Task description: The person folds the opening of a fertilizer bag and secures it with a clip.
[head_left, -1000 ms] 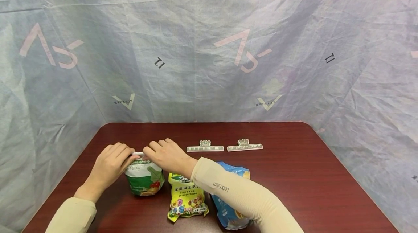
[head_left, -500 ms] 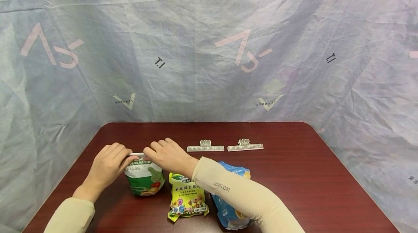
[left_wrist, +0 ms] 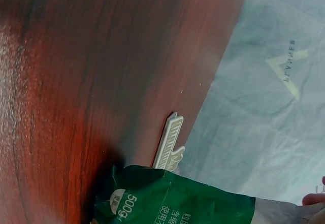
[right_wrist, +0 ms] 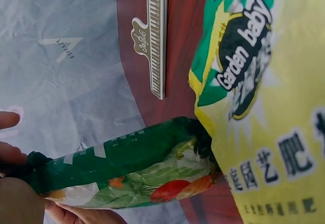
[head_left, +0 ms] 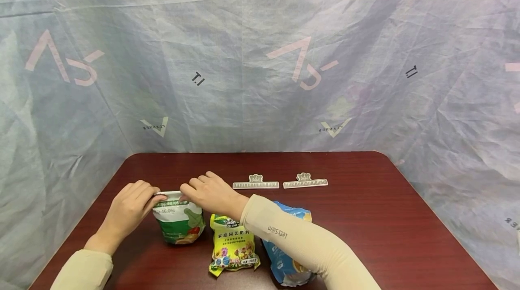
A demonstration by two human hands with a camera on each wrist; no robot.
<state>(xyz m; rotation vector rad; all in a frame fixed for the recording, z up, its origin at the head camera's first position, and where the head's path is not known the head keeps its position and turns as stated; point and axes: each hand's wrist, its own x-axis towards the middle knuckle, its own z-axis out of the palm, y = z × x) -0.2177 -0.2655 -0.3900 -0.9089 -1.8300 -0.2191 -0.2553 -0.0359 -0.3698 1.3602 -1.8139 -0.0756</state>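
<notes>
A green-and-white bag [head_left: 178, 226] printed with vegetables and "46.0%" stands at the table's left, its top edge folded flat. My left hand [head_left: 129, 206] pinches that edge at its left end, thumb in front and fingers behind. At the right end of the edge, my right hand [head_left: 213, 196] pinches with its fingers over the top. In the left wrist view the green bag side [left_wrist: 177, 198] shows "500g". Seen in the right wrist view, the bag [right_wrist: 132, 168] runs up to the fingers [right_wrist: 20, 198], beside the yellow bag.
A yellow fertilizer bag [head_left: 233, 245] stands under my right forearm. A blue bag [head_left: 280, 263] is partly hidden by the sleeve [head_left: 300, 245]. Two keyboard-patterned clips, a left clip [head_left: 256, 184] and a right clip [head_left: 305, 183], lie farther back. A grey cloth [head_left: 243, 77] hangs behind the table.
My left hand has slid slightly left and down along the bag's top, so more of the white edge shows between the hands. My right hand has barely shifted.
</notes>
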